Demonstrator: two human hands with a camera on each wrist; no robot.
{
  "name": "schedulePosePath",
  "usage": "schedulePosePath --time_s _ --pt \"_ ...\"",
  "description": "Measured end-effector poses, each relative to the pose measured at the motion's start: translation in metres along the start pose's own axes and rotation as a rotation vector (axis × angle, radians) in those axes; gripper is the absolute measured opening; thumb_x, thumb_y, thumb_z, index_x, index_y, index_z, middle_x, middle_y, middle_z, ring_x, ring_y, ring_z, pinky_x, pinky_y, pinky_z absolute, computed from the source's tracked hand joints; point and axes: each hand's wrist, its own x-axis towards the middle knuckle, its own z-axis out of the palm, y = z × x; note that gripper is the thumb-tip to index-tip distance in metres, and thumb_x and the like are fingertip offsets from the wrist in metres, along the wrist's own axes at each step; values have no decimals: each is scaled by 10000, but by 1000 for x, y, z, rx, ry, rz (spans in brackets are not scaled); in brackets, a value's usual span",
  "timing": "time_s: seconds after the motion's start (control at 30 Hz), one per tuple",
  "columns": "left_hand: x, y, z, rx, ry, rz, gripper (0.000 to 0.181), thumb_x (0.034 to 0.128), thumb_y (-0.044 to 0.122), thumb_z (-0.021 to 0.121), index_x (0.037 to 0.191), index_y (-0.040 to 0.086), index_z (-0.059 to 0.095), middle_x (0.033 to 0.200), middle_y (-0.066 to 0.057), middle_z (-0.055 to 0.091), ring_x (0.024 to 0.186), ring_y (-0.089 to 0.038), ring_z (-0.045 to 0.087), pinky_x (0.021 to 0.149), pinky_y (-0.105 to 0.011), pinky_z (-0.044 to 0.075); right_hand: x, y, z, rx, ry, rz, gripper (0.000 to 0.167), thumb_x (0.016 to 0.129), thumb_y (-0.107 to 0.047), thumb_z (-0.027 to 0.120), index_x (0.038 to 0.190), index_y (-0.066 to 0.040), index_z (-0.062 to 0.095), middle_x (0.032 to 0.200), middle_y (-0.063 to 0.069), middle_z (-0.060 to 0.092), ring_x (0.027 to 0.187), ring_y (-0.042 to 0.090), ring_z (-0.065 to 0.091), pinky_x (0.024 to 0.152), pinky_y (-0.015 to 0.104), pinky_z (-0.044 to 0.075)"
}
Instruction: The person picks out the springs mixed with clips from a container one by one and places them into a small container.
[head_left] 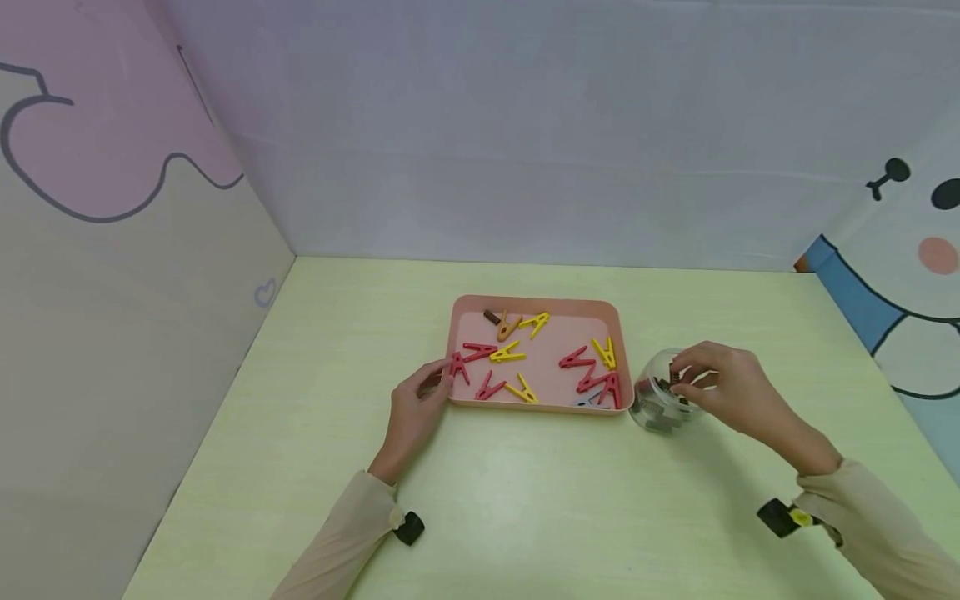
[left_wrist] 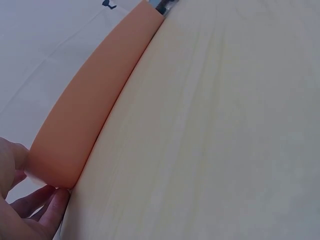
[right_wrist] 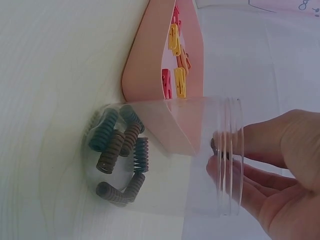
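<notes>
A pink tray [head_left: 540, 408] on the table bears several red and yellow clothespins [head_left: 508, 352], a brown clothespin [head_left: 507, 327], a grey-blue one [head_left: 589, 402] and a dark coil spring [head_left: 492, 317]. At the tray's left end, my left hand [head_left: 420, 408] grips the rim and side, thumb and fingers bent about the corner. To the tray's right stands a clear jar [right_wrist: 200, 205] holding several brown and dark green coil springs [right_wrist: 111, 151]. My right hand [head_left: 723, 383] pinches a dark spring [head_left: 674, 377] at the jar's mouth, fingertips inside the rim.
The pale table [head_left: 510, 500] runs back to a white wall [head_left: 540, 167] and left to a printed side panel [head_left: 112, 333]. Another printed panel with cartoon figures [head_left: 885, 292] borders the right side. The jar stands close against the tray's right end.
</notes>
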Motion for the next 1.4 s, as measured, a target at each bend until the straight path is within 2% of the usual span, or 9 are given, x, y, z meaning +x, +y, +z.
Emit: schedulePosePath --time_s 0.23,0.43,0.6,0.8,0.97,1.4 --pt "0 0 0 -4 -2 1 276 928 194 618 1201 179 658 1199 30 618 1032 -155 583 873 -311 518 -2 1 -1 -4 18 -2 248 700 96 758 923 21 679 890 120 651 724 233 640 615 341 572" --pt "-1 0 0 -12 1 8 276 927 190 619 1199 169 658 1196 19 619 1022 -157 591 865 -305 521 -1 -3 -4 -24 78 -62 250 689 71 782 903 -12 686 880 83 663 695 174 642 582 240 555" --pt "-1 1 -1 -7 5 13 285 926 199 620 1207 165 653 1207 5 615 1029 -165 592 865 -310 521 3 -11 -7 -28 113 -101 243 694 48 792 902 -33 694 893 51 665 697 149 639 584 198 541" --pt "-1 0 0 -11 0 5 280 924 204 624 1201 177 657 1199 21 616 1018 -157 594 866 -311 521 10 -24 -10 -25 129 -98 254 697 45 793 918 -34 694 907 43 665 716 159 642 605 208 549" --pt "0 -1 -1 -20 -7 28 274 919 176 629 1190 147 662 1181 -9 629 1011 -162 601 858 -315 525 14 -31 -9 -5 140 -130 256 706 56 781 924 -37 684 908 48 661 719 145 636 624 174 537" --pt "0 0 -2 -25 -13 22 276 915 185 636 1186 148 666 1189 0 627 1018 -160 602 867 -310 520 33 -42 -4 27 122 -161 264 720 65 766 940 -40 665 927 49 648 732 146 634 625 305 567"
